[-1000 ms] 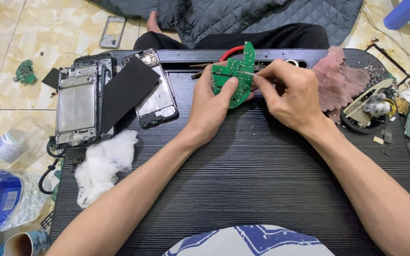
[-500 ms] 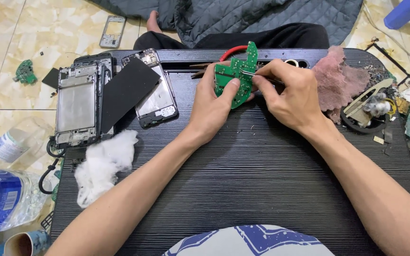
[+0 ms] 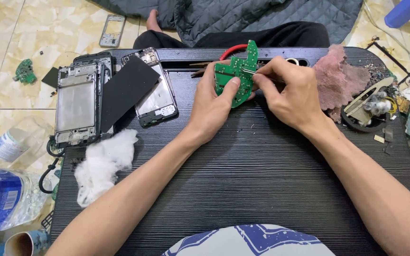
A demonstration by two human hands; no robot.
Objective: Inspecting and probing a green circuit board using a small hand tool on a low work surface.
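Note:
My left hand (image 3: pixel 213 102) grips a green circuit board (image 3: pixel 237 71) and holds it upright over the far middle of the black ribbed table (image 3: pixel 262 175). My right hand (image 3: pixel 290 95) pinches a thin metal tool (image 3: pixel 249 71), its tip touching the board's face. Both hands sit close together, thumbs on the board. Red-handled pliers (image 3: pixel 233 50) lie just behind the board, partly hidden by it.
Opened phone frames (image 3: pixel 77 102) and a black panel (image 3: pixel 126 92) lie at the far left, a white cotton wad (image 3: pixel 101 163) nearer. A pink rag (image 3: pixel 338 80) and electronic scrap (image 3: pixel 404 114) crowd the right. A plastic bottle (image 3: pixel 1 201) lies on the tiled floor.
The circuit board and both hands have shifted very slightly; the tool tip stays on the board. Nothing else has moved.

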